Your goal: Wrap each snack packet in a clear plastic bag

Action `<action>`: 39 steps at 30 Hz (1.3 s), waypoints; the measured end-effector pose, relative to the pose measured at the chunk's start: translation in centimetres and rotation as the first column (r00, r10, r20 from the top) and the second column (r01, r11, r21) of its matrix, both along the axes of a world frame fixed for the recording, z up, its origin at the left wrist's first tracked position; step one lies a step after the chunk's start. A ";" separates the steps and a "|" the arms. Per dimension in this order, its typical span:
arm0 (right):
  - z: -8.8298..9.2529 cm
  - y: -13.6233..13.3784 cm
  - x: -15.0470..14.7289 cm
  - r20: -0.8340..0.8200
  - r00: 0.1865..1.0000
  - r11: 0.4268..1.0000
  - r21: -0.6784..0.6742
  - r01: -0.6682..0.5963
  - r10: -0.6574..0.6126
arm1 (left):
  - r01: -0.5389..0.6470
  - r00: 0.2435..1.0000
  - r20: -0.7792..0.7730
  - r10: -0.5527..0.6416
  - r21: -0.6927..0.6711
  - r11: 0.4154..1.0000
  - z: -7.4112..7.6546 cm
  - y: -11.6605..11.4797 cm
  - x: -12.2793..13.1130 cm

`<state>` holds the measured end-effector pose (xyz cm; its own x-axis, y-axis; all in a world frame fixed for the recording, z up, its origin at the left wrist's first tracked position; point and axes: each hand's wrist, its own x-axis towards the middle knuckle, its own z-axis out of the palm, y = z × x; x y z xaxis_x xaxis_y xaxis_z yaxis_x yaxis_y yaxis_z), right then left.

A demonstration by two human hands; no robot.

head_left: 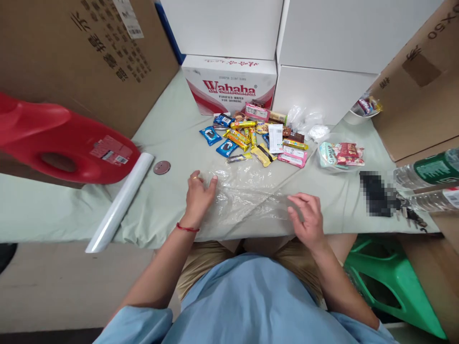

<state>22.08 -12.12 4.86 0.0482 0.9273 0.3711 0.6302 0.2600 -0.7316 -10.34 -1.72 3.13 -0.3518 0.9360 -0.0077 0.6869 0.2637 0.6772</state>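
A clear plastic sheet [247, 193] lies flat on the pale green tablecloth [172, 143] right in front of me. My left hand [199, 196] rests on the sheet's left edge, fingers bent loosely and apart. My right hand [307, 219] hovers over the sheet's right edge, fingers curled and spread, holding nothing. Beyond the sheet sits a heap of wrapped snacks [253, 138]: blue, yellow and pink packets.
A roll of clear film [120, 203] lies at the left beside a red plastic stool [60, 141]. A Wahaha box [229, 83] and white boxes stand at the back. A bag of snacks [340, 154], water bottles [430, 172] and a green stool [390, 282] are on the right.
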 end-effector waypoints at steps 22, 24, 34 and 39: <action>1.6 7.7 4.7 -0.008 0.982 0.919 -0.350 -0.182 0.191 | 0.642 0.692 -0.406 -0.597 -0.033 0.766 -3.0 -5.3 -2.9; 1.3 12.6 3.6 0.091 0.995 0.935 -0.354 -0.012 0.047 | 0.643 0.692 -0.407 -0.596 -0.026 0.765 -3.0 -5.3 -2.9; 1.8 24.4 -5.2 0.689 0.721 0.922 -0.223 0.316 -0.080 | 0.656 0.629 -0.496 -0.599 -0.075 0.751 -2.7 -5.8 -3.0; 2.4 26.1 -9.3 0.702 0.702 0.968 -0.241 0.075 0.120 | 0.662 0.647 -0.464 -0.605 -0.051 0.748 -2.9 -5.8 -3.2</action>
